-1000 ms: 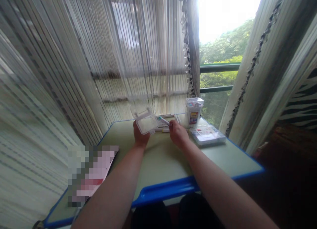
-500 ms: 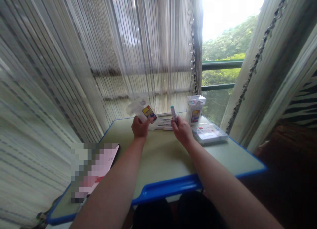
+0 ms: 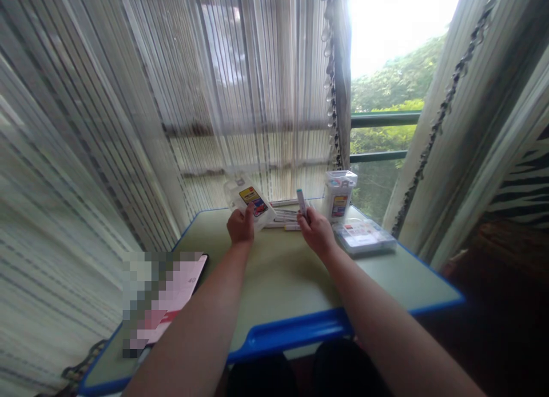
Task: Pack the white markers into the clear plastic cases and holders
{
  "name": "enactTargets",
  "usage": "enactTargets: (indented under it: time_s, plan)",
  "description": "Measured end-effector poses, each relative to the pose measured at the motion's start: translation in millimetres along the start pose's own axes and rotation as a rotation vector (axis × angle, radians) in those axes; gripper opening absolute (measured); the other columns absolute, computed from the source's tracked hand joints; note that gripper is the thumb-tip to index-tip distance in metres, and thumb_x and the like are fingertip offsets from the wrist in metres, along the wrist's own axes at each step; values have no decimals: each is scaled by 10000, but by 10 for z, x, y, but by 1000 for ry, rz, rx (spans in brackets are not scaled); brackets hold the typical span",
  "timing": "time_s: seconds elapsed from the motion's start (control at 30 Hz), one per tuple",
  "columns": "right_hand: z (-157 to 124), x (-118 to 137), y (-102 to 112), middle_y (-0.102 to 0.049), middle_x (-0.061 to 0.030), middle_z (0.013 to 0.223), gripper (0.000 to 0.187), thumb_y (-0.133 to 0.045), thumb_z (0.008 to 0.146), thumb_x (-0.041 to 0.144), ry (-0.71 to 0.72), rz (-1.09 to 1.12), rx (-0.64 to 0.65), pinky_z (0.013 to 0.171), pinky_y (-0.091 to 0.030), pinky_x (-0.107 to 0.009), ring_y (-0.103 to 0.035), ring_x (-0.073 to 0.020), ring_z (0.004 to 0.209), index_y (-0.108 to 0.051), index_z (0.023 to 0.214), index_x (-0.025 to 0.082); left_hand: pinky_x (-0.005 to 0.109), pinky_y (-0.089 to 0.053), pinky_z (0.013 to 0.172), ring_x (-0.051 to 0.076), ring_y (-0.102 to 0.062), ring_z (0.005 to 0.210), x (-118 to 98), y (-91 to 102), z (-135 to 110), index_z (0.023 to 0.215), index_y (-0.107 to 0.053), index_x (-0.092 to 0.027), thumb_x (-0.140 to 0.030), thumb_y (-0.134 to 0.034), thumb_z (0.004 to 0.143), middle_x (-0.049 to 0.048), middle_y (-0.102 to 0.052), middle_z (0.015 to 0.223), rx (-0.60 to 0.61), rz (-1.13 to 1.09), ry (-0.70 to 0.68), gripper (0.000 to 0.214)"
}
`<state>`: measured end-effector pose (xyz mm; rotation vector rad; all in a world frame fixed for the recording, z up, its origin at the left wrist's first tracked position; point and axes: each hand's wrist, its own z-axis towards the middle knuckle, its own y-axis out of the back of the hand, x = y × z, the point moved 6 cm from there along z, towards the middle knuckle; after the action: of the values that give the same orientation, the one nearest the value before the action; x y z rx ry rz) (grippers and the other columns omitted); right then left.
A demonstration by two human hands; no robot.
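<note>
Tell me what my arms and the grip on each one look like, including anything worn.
Your left forearm and right forearm are bare, tapering toward the wrists, with no sleeve in view. The left grip and right grip are ungloved human hands. No watch or bracelet shows at either wrist; the fingers are too small to rule out rings.
</note>
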<state>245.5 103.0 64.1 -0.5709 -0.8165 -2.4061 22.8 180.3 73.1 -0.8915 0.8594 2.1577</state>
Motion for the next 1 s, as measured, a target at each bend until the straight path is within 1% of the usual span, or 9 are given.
enactTargets:
  time_s: [0.1,0.17,0.23,0.33,0.5,0.67,0.83,0.9,1.0]
  plan:
    - [7,6,69,-563,-61,830,203,-459,852,347,62,57,-113,642,-410,-282,-498,-156,640,-574,798,190,266,-447,567,178,-626,642,-24,-43,-41,636,-481,-204,-581,-587,691,25,-641,653,8,-80,-49,395]
    - [11,-18,124,-555,-65,860,207,-480,848,357,57,72,-197,656,-432,-290,-497,-151,637,-597,847,186,273,-503,637,181,-664,736,-77,-99,-80,784,-518,-200,-549,-648,650,35,-691,806,42,-185,-147,396]
    - [15,-46,157,-554,-52,822,202,-496,841,359,34,78,-245,651,-437,-290,-496,-150,627,-605,854,188,291,-527,710,192,-678,831,-145,-134,-131,892,-521,-199,-505,-675,644,54,-698,921,51,-218,-270,423]
    - [15,-52,159,-571,-26,757,178,-517,825,356,9,104,-238,631,-428,-274,-492,-142,601,-598,819,197,327,-528,744,224,-675,864,-226,-168,-213,921,-522,-200,-462,-688,656,70,-691,914,48,-99,-412,408]
    - [-9,-38,165,-520,35,577,240,-539,817,434,-90,148,-198,541,-360,-236,-453,-121,506,-609,832,204,399,-512,806,272,-634,889,-272,-184,-276,914,-534,-184,-448,-711,636,102,-657,870,0,120,-547,422]
    - [-9,-67,215,-464,52,505,294,-515,824,474,-130,134,-244,509,-318,-234,-433,-119,467,-611,817,196,417,-516,817,286,-607,941,-163,-230,-204,959,-553,-179,-340,-720,623,112,-652,880,14,147,-517,409]
    - [-9,-83,140,-590,-24,629,297,-516,805,465,-99,99,-178,573,-410,-266,-550,-160,569,-609,756,188,420,-490,920,265,-626,1008,-164,-310,-176,948,-597,-189,-261,-635,673,95,-679,960,151,47,-624,287]
    - [-16,-76,123,-619,-43,653,295,-515,802,461,-107,86,-155,588,-431,-279,-581,-174,589,-608,749,186,415,-480,945,262,-614,1054,-152,-295,-155,960,-604,-186,-230,-614,674,103,-672,1020,131,9,-613,290]
    - [-13,-38,129,-631,-46,654,292,-513,807,456,-85,90,-139,598,-448,-285,-599,-179,595,-611,757,186,439,-480,941,284,-598,1062,-83,-260,-106,940,-610,-161,-217,-617,647,128,-660,1030,59,25,-524,298]
